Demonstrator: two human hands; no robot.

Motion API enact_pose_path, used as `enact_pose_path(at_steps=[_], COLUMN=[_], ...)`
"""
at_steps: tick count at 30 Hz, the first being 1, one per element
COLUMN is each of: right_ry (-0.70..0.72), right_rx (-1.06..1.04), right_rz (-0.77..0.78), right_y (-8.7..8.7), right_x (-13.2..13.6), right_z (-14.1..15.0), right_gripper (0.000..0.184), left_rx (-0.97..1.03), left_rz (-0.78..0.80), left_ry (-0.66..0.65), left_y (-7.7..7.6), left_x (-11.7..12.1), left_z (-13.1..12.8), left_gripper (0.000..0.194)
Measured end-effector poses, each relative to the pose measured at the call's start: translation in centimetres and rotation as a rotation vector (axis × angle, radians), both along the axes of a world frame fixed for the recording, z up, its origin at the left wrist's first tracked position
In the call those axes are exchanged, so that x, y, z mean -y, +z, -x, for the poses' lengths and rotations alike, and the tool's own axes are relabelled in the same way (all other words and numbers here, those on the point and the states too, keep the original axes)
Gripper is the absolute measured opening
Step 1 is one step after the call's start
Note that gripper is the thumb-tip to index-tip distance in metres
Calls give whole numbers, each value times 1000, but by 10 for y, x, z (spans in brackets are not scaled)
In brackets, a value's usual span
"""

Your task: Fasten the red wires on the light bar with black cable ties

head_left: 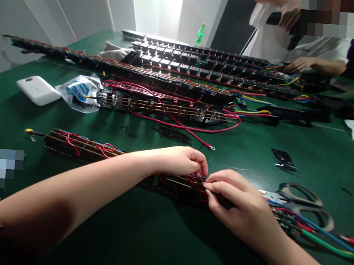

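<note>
The left hand (pixel 182 161) is reaching in from the lower left, its bare forearm lying across the long black wired terminal strip (pixel 82 146) on the green felt-covered table (pixel 145 235). The wrist is bending downward and the fingers are curling, with the fingertips (pixel 203 171) pinching together on thin red wire (pixel 195 184) looping over the strip. The right hand (pixel 235 199) is coming in from the lower right, palm turned down, its thumb and forefinger closing on the same red wire just beside the left fingertips, so both grips are meeting at one spot on top of the strip. How firmly either pinch is clamping cannot be told.

The strip is running leftward from the grip to a yellow-tipped end and passing under both hands toward the right. Just right of the grip, grey-handled metal scissors (pixel 300 195) are lying flat, with blue and green cables (pixel 324 235) trailing beyond them. Beyond the grip, a second black strip with red looping wire (pixel 166 105) is lying near a white rectangular box (pixel 38 90) and a clear plastic bag with blue print (pixel 78 90). Far behind, another person's hand (pixel 299 64) is resting by further rows of black strips (pixel 200 63), well apart from the grip.
</note>
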State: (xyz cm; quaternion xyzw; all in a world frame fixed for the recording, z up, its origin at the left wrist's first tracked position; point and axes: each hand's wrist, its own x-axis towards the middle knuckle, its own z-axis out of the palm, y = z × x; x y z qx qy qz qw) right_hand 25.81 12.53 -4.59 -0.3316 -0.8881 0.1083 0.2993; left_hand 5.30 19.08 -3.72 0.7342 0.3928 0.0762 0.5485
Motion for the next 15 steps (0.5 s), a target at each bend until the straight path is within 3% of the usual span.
enact_pose_path(at_steps=[6, 15], right_ry=[79, 72], right_rx=[-3, 8], right_rz=[-72, -131], right_y=[-1, -3], right_x=[-1, 0], right_z=[0, 2], right_gripper=[12, 12], left_rx=[-20, -17], left_rz=[20, -20], left_ry=[-69, -99], left_y=[2, 6], left_x=[1, 3], left_z=[0, 0], left_gripper=[36, 31])
